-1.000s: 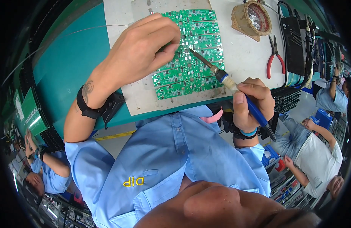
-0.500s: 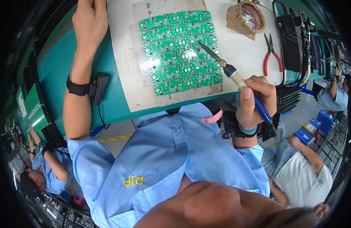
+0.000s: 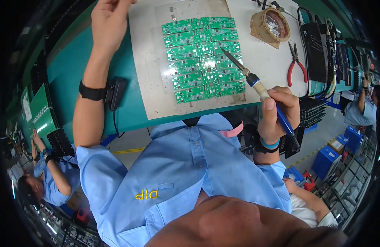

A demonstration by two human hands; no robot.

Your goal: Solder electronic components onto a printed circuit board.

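Note:
A panel of joined green circuit boards (image 3: pixel 190 66) lies on a pale worn sheet (image 3: pixel 144 82) on the bench. My right hand (image 3: pixel 278 113) is closed around the blue handle of a soldering iron (image 3: pixel 256 82). The iron's dark tip points up and left over the panel's upper right part; I cannot tell whether it touches. My left hand (image 3: pixel 110 26) is raised beyond the panel's left side. Its fingers are bent together and partly cut off by the top edge, so what they pinch, if anything, is hidden.
A round brown-rimmed pot (image 3: pixel 272 24) with shiny silvery contents stands at the far right. Near it lie red-handled pliers (image 3: pixel 296 68). A black holder with cables (image 3: pixel 315 49) stands beyond them. Green boards (image 3: pixel 44 115) stand at left, near a co-worker (image 3: pixel 54 181).
The panel and sheet appear farther right in view, along with my left hand and the iron. My right hand keeps its grip. A person in white at lower right has moved mostly out of sight.

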